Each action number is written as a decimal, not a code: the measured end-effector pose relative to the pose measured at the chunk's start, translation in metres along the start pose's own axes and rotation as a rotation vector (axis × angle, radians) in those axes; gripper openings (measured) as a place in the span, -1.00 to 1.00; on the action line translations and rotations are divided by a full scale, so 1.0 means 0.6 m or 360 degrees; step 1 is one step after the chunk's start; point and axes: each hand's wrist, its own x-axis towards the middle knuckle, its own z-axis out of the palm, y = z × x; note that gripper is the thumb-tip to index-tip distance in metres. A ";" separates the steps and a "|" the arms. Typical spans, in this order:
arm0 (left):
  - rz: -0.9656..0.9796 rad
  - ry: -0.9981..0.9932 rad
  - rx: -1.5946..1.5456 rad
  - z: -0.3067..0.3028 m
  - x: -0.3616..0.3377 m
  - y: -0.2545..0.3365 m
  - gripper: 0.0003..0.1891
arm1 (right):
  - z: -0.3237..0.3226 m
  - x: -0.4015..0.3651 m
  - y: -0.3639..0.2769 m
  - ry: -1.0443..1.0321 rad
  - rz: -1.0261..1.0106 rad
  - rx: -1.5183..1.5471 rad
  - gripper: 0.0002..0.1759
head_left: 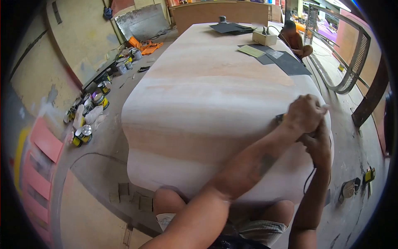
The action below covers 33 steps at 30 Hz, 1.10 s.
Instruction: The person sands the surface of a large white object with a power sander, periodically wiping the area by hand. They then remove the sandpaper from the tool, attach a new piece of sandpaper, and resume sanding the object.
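Note:
A large panel with a pale, patchy pink-white surface [199, 103] stretches out in front of me, its near edge above my knees. My left hand [307, 111] is closed in a fist over the panel's right side, its arm crossing from the lower left. Just beneath it, my right hand [318, 147] has its fingers curled in at the panel's right edge. A dark tool with a yellow patch [282, 118] pokes out left of my left wrist; most of it is hidden. From below my right hand hangs a black cord [309, 180]. What my left fingers hold is hidden.
Dark sandpaper sheets [290, 63] and a beige socket box [264, 38] lie on the panel's far end. A person [293, 39] crouches beyond its right side. Paint cans [99, 99] line the left floor. A metal frame [352, 62] stands at right.

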 end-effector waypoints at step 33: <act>-0.0046 0.0088 0.0167 -0.054 -0.022 -0.015 -0.52 | 0.048 -0.001 0.006 -0.0091 -0.0125 0.0065 0.04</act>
